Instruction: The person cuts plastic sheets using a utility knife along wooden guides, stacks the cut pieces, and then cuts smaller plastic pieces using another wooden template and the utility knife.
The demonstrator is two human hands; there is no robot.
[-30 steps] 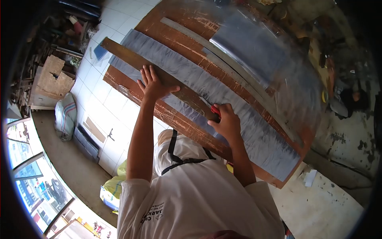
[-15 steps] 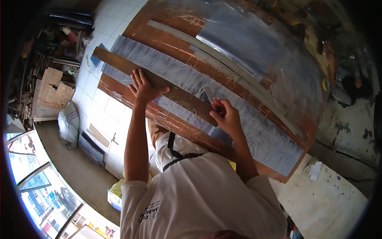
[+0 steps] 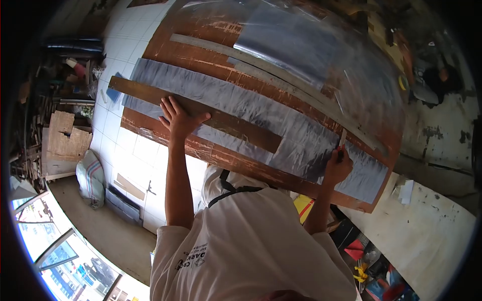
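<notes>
In the head view, a worker in a pale shirt [image 3: 261,241] leans over a brown board [image 3: 301,184], where a long, grey-streaked sheet [image 3: 221,98] stretches from 10 o'clock to 4 o'clock. The left hand [image 3: 177,119], at 10 o'clock from the centre, lies palm down with fingers spread wide across a flat brown bar [image 3: 236,128], which rests on the sheet and angles the same way. At 3 o'clock, well apart from the bar's near end, the right hand [image 3: 340,165] closes around a cutter knife [image 3: 343,138], its pale blade pointing toward 12 o'clock; whether the tip touches the sheet cannot be told. A narrow grey strip [image 3: 273,78] runs along the board beyond the sheet, with clear plastic [image 3: 346,65] spread at 1 o'clock. A striped sack [image 3: 90,178] sits on the floor at 9 o'clock, and a roll of yellow tape [image 3: 403,83] shows at 2 o'clock.
</notes>
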